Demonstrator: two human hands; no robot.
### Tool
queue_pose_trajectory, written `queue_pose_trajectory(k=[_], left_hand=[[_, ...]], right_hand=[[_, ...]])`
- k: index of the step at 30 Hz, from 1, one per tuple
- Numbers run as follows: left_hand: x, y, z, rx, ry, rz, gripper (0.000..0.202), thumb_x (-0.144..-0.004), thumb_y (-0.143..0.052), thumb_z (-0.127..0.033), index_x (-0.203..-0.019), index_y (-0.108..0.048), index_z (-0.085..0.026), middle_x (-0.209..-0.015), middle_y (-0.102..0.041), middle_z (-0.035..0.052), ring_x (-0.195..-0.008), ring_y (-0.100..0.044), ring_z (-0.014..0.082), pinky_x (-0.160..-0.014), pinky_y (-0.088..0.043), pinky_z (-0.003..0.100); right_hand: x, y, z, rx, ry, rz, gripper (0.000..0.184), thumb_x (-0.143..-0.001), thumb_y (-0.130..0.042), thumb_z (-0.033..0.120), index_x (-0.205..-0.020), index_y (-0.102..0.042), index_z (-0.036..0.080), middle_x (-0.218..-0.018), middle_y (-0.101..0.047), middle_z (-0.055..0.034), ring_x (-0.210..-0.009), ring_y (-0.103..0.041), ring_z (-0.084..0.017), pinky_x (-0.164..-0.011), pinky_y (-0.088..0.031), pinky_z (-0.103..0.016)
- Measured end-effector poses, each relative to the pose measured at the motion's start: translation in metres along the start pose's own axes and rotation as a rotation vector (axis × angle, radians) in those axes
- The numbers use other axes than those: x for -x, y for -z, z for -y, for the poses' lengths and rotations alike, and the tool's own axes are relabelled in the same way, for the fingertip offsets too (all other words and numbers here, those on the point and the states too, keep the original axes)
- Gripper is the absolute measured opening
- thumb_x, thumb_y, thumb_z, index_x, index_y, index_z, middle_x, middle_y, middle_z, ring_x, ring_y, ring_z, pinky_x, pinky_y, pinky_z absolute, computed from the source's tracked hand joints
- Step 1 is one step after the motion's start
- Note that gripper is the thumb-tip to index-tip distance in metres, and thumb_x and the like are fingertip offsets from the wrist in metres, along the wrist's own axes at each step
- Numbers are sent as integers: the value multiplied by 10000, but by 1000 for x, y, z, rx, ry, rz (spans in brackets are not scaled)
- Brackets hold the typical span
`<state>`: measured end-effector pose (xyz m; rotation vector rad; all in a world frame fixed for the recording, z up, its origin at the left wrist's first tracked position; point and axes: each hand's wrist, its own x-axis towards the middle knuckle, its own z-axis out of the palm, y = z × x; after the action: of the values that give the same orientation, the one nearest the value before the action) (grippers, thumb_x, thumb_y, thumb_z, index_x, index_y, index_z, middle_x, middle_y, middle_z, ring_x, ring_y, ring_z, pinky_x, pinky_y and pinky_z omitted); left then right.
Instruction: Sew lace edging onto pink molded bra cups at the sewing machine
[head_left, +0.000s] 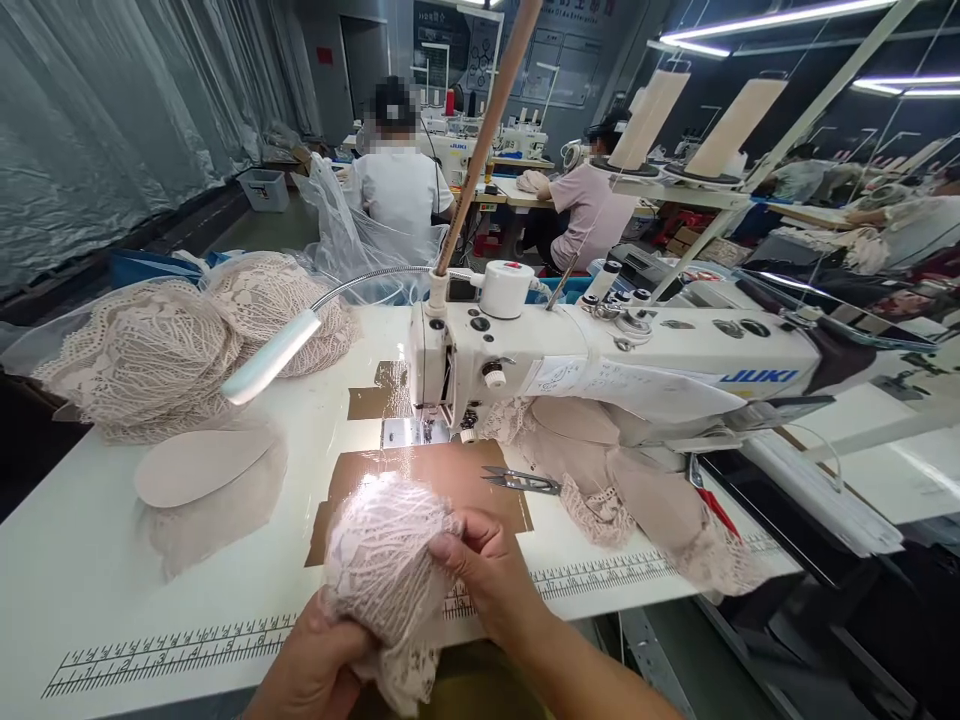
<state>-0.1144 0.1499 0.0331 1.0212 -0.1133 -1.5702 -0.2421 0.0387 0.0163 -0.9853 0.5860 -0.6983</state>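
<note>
A beige lace bra cup (390,560) is held up over the front edge of the sewing table, its rounded side facing up. My left hand (311,650) grips its lower left edge, the fingers partly hidden beneath the lace. On the right edge, my right hand (484,560) pinches the fabric between thumb and fingers. Just beyond the cup stands the white sewing machine (480,350), its needle area lit by a lamp (271,358). Thread snips (521,480) lie on the brown-taped patch (435,465), close to my right hand.
Stacked lace cups (157,350) sit at the left back, with a smooth pad on sheer fabric (202,470) in front. More lace pieces (660,500) lie right of the machine. A printed ruler (187,650) runs along the table edge. Other people (401,190) sit at machines beyond.
</note>
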Motion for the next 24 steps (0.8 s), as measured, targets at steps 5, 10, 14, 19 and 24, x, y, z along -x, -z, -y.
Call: queue_pose_trajectory(k=[5,10,14,19,24], left_hand=[[6,37,-9,-385,-12,61,85,-683,-722,-181,-644,-649,-162,-619,-624,3,-603,-569,147,-583,-475,227],[16,56,-44,-878,-568,-69,214,-742,-683,-303,-941,-629,-243,-1125,-607,49,-987,-562,212,-851,-471,267],[17,35,-60,-1161,-550,18,647,-624,-768,-352,-1223,-534,-279,-1342,-496,54,-1233,-439,290,-1041,-365,341],[6,26,-56,-1208,-324,264,195,-811,-621,-361,-894,-632,-185,-842,-603,15,-796,-561,179,-701,-468,223],[-1,25,-53,-1034,-236,327,220,-851,-593,-374,-786,-576,-164,-729,-472,-23,-695,-468,123,-621,-405,194]], right_hand=[[-4,9,15,-184,66,-167,305,-680,-789,325,-644,-527,172,-614,-494,49,-573,-419,-81,-603,-383,-209],[4,2,31,228,51,160,134,-716,-743,240,-760,-634,175,-736,-586,19,-664,-511,-104,-629,-406,-203],[11,-16,36,563,81,434,83,-764,-666,138,-829,-651,187,-768,-610,25,-685,-531,-102,-651,-407,-195],[9,-18,31,681,164,397,38,-794,-646,152,-801,-630,187,-734,-605,28,-671,-533,-103,-645,-400,-200],[3,-15,24,610,262,256,113,-810,-635,223,-720,-593,170,-774,-630,-10,-714,-568,-129,-662,-424,-226]])
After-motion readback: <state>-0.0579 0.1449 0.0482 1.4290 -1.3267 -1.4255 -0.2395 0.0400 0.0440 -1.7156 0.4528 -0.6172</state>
